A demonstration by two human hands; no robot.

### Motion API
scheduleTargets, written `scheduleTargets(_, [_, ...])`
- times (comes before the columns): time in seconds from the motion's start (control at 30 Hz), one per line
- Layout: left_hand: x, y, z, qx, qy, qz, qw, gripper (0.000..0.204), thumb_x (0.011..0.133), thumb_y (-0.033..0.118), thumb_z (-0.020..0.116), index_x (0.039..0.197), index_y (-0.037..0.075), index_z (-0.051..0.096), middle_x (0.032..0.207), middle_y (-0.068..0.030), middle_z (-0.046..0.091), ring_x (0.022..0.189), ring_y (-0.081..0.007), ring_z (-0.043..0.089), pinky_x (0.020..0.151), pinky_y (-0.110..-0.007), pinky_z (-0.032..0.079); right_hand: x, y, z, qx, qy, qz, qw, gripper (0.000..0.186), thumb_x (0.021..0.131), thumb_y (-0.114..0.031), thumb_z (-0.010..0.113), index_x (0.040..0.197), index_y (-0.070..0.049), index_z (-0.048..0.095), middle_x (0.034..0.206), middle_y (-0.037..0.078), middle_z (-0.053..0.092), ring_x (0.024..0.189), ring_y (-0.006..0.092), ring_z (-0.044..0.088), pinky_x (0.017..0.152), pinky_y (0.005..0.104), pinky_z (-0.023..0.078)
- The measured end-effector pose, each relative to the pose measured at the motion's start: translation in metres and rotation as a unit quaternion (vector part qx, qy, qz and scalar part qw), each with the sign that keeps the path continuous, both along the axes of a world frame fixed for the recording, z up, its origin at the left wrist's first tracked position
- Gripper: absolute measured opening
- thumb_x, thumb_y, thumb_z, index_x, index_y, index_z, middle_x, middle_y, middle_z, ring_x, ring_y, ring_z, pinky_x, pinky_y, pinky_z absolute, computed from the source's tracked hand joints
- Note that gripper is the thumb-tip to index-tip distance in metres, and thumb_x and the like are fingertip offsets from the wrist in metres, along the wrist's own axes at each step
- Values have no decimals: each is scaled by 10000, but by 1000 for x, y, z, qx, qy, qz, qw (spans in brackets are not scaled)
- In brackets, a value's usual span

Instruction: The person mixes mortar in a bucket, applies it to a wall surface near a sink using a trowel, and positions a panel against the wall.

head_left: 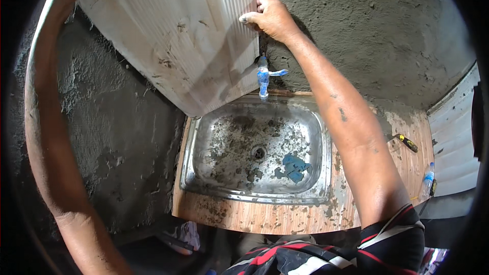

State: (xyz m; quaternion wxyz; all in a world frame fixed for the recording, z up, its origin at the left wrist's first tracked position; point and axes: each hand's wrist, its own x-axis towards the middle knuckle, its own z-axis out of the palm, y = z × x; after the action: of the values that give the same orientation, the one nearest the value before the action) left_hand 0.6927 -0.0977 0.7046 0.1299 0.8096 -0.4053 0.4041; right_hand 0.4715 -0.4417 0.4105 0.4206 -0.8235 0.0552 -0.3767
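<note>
A tall whitish wood-grain panel (pixel 178 25) with a ribbed strip along its right edge leans over the sink's back left corner. My right hand (pixel 275 19) grips that right edge high up, thumb on the face and fingers curled at the side. My left arm reaches up along the far left to the panel's top; its hand is beyond the upper rim of the picture. Right beside the panel's lower edge, a blue-and-white tap (pixel 263 77) sticks out of the wall. Under it lies a steel sink (pixel 326 173), spattered with mortar, a blue scrap (pixel 295 167) inside.
Rough grey plaster (pixel 346 30) covers the back wall, and more rendered wall (pixel 127 158) stands at left. On the mortar-spotted wood-look counter (pixel 265 216), a yellow-and-black handled tool (pixel 407 143) and a plastic bottle (pixel 427 181) lie at right. A pale ribbed sheet (pixel 453 137) stands beyond them.
</note>
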Motion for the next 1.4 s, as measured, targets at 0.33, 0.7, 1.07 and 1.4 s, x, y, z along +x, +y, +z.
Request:
scheduleTargets(0.33, [-20, 23, -12, -43, -13, 15, 999, 720, 772, 705, 760, 1123, 80, 696, 1032, -86, 656, 976, -214, 681, 865, -370, 529, 1, 8, 16, -32, -11, 27, 999, 337, 760, -244, 858, 941, -17, 688, 822, 119, 727, 743, 213, 698, 708, 361, 552])
scheduleTargets(0.7, [-64, 74, -8, -55, -20, 61, 996, 786, 770, 644, 790, 1292, 76, 641, 1280, -127, 620, 1099, -253, 672, 957, -380, 524, -31, 55, 32, -88, -7, 0, 996, 351, 758, -215, 900, 899, -6, 656, 767, 60, 684, 715, 123, 646, 653, 305, 522])
scheduleTargets(1.07, [-144, 198, -57, 160, -318, 136, 925, 403, 943, 342, 716, 1238, 69, 690, 1237, -55, 676, 1027, -125, 671, 933, -295, 498, -86, 94, 16, -66, 10, 42, 997, 359, 807, -244, 876, 927, -4, 638, 829, 112, 727, 769, 194, 715, 710, 362, 553])
scheduleTargets(1.4, [-294, 221, -117, -194, -38, 139, 970, 350, 846, 227, 805, 1070, 1, 658, 943, -88, 652, 881, -195, 608, 809, -354, 505, -154, 140, -10, -154, -99, 41, 982, 306, 826, -260, 832, 972, -40, 677, 888, 153, 679, 787, 354, 701, 693, 423, 561])
